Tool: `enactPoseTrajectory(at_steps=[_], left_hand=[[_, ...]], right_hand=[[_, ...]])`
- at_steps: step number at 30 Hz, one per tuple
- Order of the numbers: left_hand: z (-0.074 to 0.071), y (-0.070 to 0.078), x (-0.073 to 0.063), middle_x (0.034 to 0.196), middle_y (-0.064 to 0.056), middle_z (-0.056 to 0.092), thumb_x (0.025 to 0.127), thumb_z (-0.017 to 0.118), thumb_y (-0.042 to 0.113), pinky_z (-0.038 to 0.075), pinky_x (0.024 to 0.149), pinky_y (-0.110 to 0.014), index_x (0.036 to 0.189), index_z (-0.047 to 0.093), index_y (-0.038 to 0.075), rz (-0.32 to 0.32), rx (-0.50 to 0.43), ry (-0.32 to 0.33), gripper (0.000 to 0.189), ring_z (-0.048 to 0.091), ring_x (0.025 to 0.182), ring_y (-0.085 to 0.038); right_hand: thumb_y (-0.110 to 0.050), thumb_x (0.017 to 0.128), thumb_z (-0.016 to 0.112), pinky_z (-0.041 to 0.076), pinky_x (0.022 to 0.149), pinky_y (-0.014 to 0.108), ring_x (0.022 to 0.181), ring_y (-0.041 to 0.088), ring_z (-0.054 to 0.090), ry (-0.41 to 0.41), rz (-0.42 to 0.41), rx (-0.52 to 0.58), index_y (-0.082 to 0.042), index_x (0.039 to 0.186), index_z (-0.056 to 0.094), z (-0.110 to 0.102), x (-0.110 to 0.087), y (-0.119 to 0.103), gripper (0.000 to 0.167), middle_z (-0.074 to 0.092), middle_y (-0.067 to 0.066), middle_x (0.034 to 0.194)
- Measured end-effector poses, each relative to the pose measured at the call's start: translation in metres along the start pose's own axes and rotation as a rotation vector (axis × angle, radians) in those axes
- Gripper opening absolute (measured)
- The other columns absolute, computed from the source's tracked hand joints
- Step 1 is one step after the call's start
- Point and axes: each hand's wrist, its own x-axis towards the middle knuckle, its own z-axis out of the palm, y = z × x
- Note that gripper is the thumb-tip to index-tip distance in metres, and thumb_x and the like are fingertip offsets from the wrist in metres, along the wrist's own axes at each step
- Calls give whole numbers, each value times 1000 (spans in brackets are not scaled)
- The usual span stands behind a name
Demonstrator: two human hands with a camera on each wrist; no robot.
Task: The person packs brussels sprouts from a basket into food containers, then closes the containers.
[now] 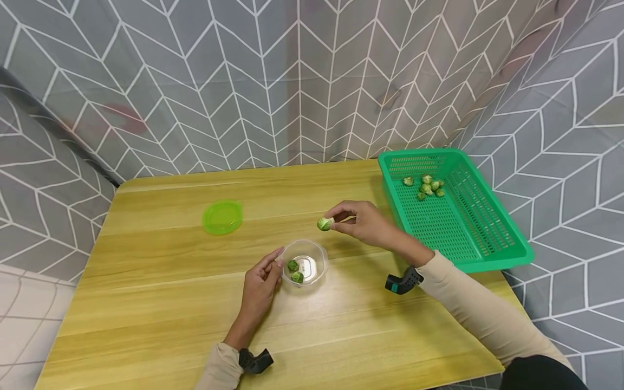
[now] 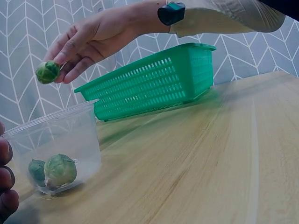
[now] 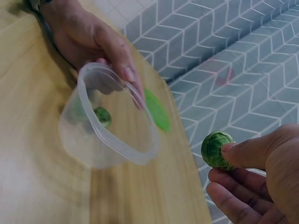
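My right hand [image 1: 363, 223] pinches a Brussels sprout [image 3: 217, 150] between thumb and fingertips, above the table and just beyond a clear plastic container [image 1: 319, 271]. At the container's left side, my left hand [image 1: 260, 287] grips its wall near the rim, thumb at the edge. Two Brussels sprouts lie on the container's bottom; the nearer one [image 2: 60, 171] shows large in the left wrist view. Only the fingertips of my left hand show there, at the left edge.
A green plastic basket [image 1: 463, 227] stands at the table's right, with several Brussels sprouts [image 1: 426, 189] in its far part. On the wooden table [image 1: 170, 303], a lime-green lid [image 1: 222, 218] lies left of the container. A patterned grey curtain [image 1: 273, 81] hangs behind the table.
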Motion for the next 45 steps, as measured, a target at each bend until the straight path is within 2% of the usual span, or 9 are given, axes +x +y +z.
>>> enactPoseTrajectory(at_steps=[9, 16, 19, 25, 29, 37, 45], left_hand=[[0, 0, 1, 76, -37, 49, 102, 60, 8, 37, 53, -17, 135, 62, -1, -9, 1, 1, 35, 46, 58, -11], [0, 0, 1, 75, -36, 49, 102, 60, 9, 37, 52, -18, 135, 62, -1, -5, 10, -1, 35, 46, 56, -10], [0, 0, 1, 75, -36, 49, 102, 60, 9, 37, 52, -18, 135, 62, -1, -4, 8, -1, 34, 46, 56, -13], [-1, -1, 1, 72, -31, 50, 102, 59, 9, 37, 52, -18, 135, 61, -3, 3, 8, -5, 35, 45, 56, -10], [-2, -4, 2, 72, -30, 51, 103, 59, 8, 37, 52, -18, 135, 61, -3, -8, 13, -5, 35, 46, 56, -9], [-7, -28, 7, 74, -31, 53, 103, 60, 13, 37, 53, -19, 136, 63, 6, -21, 5, 2, 34, 46, 56, -10], [-7, -29, 6, 69, -20, 56, 102, 63, 23, 38, 52, -21, 134, 66, 12, 23, 16, 1, 34, 47, 55, -10]], right_hand=[[-7, 92, 75, 57, 84, 36, 94, 20, 70, -58, 14, 2, -9, 112, 74, 21, 2, -2, 21, 72, 5, 103], [-4, 91, 75, 57, 84, 38, 93, 18, 70, -96, -7, 19, -6, 111, 74, 37, 4, 1, 20, 73, 5, 102], [-4, 91, 75, 57, 85, 36, 95, 18, 70, -116, -6, 29, -6, 111, 73, 43, 4, 1, 20, 72, 4, 103], [-4, 91, 74, 57, 84, 30, 98, 19, 70, -153, -18, 10, -7, 111, 73, 53, 5, 1, 20, 72, 4, 104], [-4, 91, 75, 57, 84, 27, 99, 17, 69, -166, -27, -28, -7, 110, 73, 59, 5, -2, 20, 72, 2, 104], [-5, 91, 75, 56, 82, 26, 96, 13, 69, -174, -62, -186, -6, 110, 74, 69, 6, -10, 19, 72, 2, 103], [-7, 91, 75, 55, 81, 28, 93, 13, 68, -184, -154, -384, -6, 111, 73, 79, 6, -11, 20, 72, 2, 103]])
